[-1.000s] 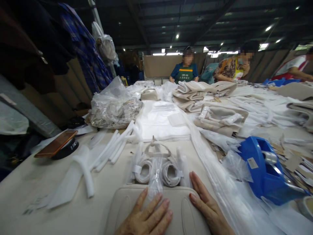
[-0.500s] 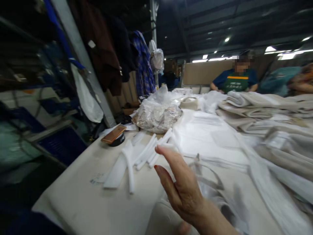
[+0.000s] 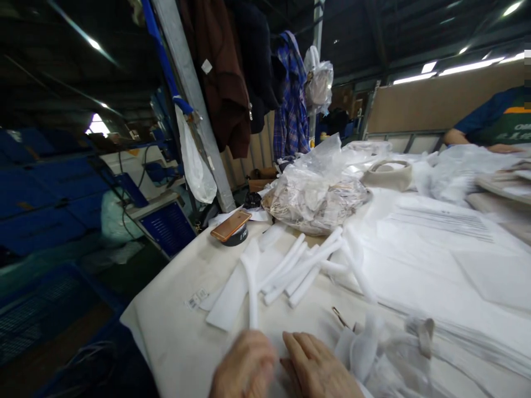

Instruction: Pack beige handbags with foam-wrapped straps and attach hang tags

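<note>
White label (image 3: 192, 301) unreadable, foam strips (image 3: 290, 271) beyond both hands (image 3: 286, 367)

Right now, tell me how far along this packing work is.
Done: a stack of flat white bags lies on the table. In hand: both hands, left hand and right hand, rest close together at the near edge beside crumpled clear plastic; their grip is blurred. Left: loose white foam tubes lie unpacked.

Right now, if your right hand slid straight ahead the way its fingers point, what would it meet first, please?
Probably the loose white foam tubes lying on the cream table cover; the right hand points up-left toward them, though blur makes depth uncertain.
</note>
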`<state>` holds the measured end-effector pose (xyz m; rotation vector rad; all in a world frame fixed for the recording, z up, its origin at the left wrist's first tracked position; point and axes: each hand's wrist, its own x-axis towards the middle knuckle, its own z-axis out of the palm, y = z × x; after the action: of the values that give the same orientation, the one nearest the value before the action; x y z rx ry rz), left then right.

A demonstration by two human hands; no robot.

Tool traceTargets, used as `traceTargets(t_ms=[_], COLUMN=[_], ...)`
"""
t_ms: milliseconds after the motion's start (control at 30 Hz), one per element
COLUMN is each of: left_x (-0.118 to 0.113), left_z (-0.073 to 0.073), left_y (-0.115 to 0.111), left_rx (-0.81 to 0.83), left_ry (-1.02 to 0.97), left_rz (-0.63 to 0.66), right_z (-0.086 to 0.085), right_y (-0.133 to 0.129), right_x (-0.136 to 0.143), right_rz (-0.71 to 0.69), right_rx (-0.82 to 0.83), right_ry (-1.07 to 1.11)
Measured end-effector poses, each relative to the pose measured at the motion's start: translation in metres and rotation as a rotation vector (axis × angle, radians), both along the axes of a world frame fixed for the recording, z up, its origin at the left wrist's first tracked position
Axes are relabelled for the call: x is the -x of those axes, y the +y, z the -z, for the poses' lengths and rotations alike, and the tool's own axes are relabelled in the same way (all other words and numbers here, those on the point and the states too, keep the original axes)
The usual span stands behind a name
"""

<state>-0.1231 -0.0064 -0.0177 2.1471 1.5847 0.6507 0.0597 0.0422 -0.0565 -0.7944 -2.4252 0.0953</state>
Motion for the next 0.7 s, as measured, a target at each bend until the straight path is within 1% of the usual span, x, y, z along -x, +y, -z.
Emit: traceTargets(t_ms=[33,67,100,167,267,367,533,700], left_x=[0.014,0.027,0.037,0.049,0.053,0.049,0.039,0.038], left_z=[0.001,0.002,0.003,0.006,0.007,0.006,-0.001,-0.007], left_y=[0.011,0.023,0.036,0.058,0.078,0.083,0.09,0.105], left_rx=[-0.019,-0.057,-0.025,0.024,0.119,0.166,0.176,0.211], left_ry=[0.017,0.108,0.237,0.307,0.329,0.352,0.356,0.27], left_rz=[-0.128,-0.412,-0.579,-0.643,-0.596,-0.588,-0.542,-0.534], right_z=[0.002,0.003,0.003,0.002,-0.002,-0.005,-0.01,-0.022], right_y=[0.0,-0.001,-0.001,-0.002,-0.002,-0.002,-0.003,-0.004], right_x=[0.001,0.003,0.003,0.003,0.001,0.0,-0.001,0.001], right_rz=[0.007,0.018,0.022,0.024,0.019,0.018,0.014,0.048], right_rx=[0.037,0.069,0.094,0.114,0.141,0.185,0.273,0.367], right_ry=[-0.049,-0.087,-0.124,-0.165,-0.179,-0.195,-0.21,-0.268])
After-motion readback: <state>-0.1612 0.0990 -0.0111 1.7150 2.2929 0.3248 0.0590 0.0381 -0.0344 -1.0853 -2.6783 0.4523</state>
